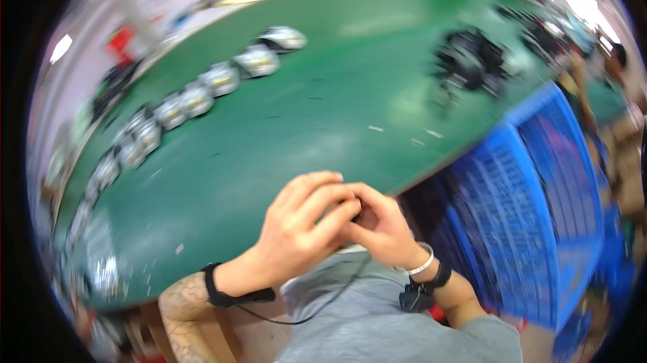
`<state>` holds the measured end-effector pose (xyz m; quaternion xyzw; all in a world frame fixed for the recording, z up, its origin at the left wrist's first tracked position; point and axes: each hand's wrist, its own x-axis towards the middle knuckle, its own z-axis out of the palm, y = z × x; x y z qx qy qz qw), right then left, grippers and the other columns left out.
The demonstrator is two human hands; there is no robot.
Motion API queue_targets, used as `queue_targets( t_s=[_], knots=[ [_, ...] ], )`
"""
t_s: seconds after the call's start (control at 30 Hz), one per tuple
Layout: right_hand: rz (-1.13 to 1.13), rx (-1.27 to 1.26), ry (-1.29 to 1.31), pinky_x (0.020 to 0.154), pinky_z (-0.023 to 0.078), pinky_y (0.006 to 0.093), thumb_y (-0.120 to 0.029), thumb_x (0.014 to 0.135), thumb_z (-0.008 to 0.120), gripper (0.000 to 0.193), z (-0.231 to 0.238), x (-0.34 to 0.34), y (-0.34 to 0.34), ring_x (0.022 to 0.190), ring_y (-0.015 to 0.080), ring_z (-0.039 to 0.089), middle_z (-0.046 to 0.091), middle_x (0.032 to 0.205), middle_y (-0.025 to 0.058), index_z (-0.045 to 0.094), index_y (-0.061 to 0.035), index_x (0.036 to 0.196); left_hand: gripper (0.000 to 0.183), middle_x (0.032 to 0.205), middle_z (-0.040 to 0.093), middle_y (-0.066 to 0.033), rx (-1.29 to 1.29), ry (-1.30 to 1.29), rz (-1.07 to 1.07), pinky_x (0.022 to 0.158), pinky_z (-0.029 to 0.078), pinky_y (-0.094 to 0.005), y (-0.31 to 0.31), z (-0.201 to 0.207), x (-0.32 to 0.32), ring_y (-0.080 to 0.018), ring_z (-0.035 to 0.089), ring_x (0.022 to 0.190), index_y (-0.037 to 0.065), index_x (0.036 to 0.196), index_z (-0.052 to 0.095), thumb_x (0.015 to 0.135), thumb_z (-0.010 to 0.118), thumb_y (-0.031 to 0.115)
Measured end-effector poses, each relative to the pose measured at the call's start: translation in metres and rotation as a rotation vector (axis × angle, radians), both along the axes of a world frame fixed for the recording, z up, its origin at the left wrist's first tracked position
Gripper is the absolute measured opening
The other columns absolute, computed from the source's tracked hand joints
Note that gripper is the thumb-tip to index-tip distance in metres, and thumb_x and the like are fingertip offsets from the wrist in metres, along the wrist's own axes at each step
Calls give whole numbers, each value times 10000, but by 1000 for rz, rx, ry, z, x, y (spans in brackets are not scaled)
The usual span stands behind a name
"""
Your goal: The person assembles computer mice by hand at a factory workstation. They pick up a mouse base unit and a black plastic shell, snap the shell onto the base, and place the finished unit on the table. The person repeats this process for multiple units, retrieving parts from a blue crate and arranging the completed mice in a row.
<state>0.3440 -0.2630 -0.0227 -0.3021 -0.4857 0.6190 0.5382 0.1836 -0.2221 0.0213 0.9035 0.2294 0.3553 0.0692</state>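
While both hands are brought together at the near edge of the green bench [283,154], a small dark thing [350,217] is pinched between them, almost wholly hidden by the fingers. The left hand [303,228] is curled over it from the left, and the right hand [381,228] is closed against it from the right, so that the fingertips of both meet. What kind of part this is cannot be told, because the picture is blurred and only a dark spot is seen between the fingers.

A black strap is worn on the left wrist, and a pale bangle [424,262] with a black strap is worn on the right one. A thin black cable [317,309] is hung across the grey shirt below the hands.

On the far left of the bench a curved row of silvery round parts [195,97] is laid out, well apart from the hands. A black cluster of parts [468,60] is seen at the far right. A blue crate [539,181] is placed to the right of the bench.

It is judged that a fine fitting or pressing step on the small thing is in hand. For the next move, a firm pinch from both sides and a steady position close to the body are probably needed.
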Motion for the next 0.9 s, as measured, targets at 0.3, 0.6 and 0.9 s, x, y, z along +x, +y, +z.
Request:
queue_targets(
  t_s=[0.3, 0.6, 0.9],
  knots=[
    [-979, -627, -866, 636, 479, 246, -87, 717, 759, 207, 5, 298, -193, 693, 112, 598, 634, 781, 28, 645, -1, 868, 400, 1202, 516, -129, -275, 351, -817, 941, 433, -446, 15, -46, 150, -348, 477, 1181, 51, 1046, 588, 686, 745, 127],
    [-219, -1648, -788, 587, 524, 274, -157, 757, 747, 216, -88, 255, -354, 654, 129, 645, 680, 757, 54, 689, -15, 908, 287, 1157, 528, -134, -570, 436, -1020, 903, 456, -417, 27, -77, 166, -332, 513, 1111, 23, 990, 581, 763, 703, 149],
    [-1341, -1741, -596, 446, 554, 326, -16, 783, 665, 188, -210, 230, -460, 534, 238, 658, 668, 748, 137, 663, 28, 965, 268, 1170, 563, -109, -733, 431, -950, 891, 463, -394, 31, -82, 159, -312, 545, 1077, 36, 999, 599, 767, 703, 121]
  ],
)
